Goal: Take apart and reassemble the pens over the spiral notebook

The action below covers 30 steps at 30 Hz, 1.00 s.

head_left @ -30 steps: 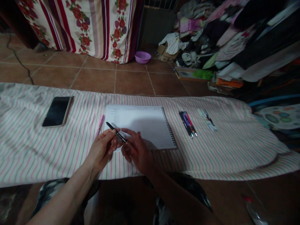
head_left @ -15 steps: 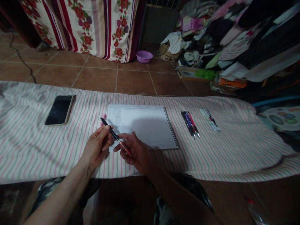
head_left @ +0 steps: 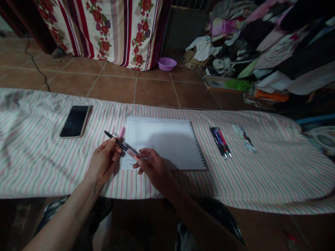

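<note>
Between the thumb and fingers of my left hand [head_left: 104,155] is a slim pen [head_left: 126,150], black over its upper part and reddish toward its lower end. It slants down to the right, above the left edge of a spiral notebook [head_left: 170,143]. My right hand [head_left: 154,167] has its thumb and fingers closed at the pen's reddish end. The notebook lies open at a mostly white page, its coil on the right. A pink pen [head_left: 122,132] rests against the notebook's left edge, just beyond my left hand.
A striped cloth [head_left: 183,188] covers the low surface. A phone [head_left: 75,121] lies to the left. Several pens [head_left: 220,142] lie right of the notebook, with white patterned pens [head_left: 244,137] farther right. Beyond are a purple basin [head_left: 167,64] and piled clothes [head_left: 235,38].
The view has swung slightly left. My right hand's thumb has moved onto the pen's reddish end, where the fingers were looser before. The pen has tilted flatter in my left hand.
</note>
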{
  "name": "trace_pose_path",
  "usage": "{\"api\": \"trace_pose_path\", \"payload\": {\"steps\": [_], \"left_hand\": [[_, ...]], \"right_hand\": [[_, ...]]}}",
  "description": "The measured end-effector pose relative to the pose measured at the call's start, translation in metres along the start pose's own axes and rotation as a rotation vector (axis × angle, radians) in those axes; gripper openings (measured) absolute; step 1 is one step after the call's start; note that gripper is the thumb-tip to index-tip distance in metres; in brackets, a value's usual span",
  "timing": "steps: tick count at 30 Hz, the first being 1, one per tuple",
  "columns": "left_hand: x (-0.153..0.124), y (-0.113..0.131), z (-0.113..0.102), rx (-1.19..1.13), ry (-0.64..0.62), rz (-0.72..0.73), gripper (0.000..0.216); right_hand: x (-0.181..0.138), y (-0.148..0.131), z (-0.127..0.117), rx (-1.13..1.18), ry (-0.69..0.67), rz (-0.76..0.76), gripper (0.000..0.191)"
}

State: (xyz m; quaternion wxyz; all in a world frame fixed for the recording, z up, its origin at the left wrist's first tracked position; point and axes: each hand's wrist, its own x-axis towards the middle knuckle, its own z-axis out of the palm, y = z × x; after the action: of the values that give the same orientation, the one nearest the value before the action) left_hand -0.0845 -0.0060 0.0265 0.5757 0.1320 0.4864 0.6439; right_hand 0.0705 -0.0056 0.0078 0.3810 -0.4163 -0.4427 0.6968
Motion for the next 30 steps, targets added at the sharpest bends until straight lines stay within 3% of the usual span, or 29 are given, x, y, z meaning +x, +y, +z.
{"api": "trace_pose_path", "payload": {"steps": [8,13,20,23,26,30], "left_hand": [[-0.001,-0.005,0.0,0.024,-0.044,0.025,0.01],[-0.001,-0.008,0.001,0.007,-0.06,0.019,0.009],[-0.001,-0.01,0.001,0.028,-0.053,-0.003,0.014],[-0.001,-0.01,0.003,0.017,-0.034,0.002,0.013],[-0.001,-0.009,0.006,-0.004,0.029,0.016,0.011],[-0.003,-0.009,0.011,0.004,0.035,0.002,0.012]], "right_hand": [[0.002,0.003,0.001,-0.251,0.096,-0.085,0.01],[0.003,-0.001,-0.001,-0.26,0.131,-0.105,0.012],[0.002,-0.003,0.002,-0.077,0.11,-0.088,0.022],[0.001,-0.003,0.001,-0.127,0.091,-0.102,0.026],[0.0,-0.003,0.0,-0.185,0.06,-0.143,0.019],[-0.001,-0.003,-0.002,-0.277,0.119,-0.153,0.016]]}}
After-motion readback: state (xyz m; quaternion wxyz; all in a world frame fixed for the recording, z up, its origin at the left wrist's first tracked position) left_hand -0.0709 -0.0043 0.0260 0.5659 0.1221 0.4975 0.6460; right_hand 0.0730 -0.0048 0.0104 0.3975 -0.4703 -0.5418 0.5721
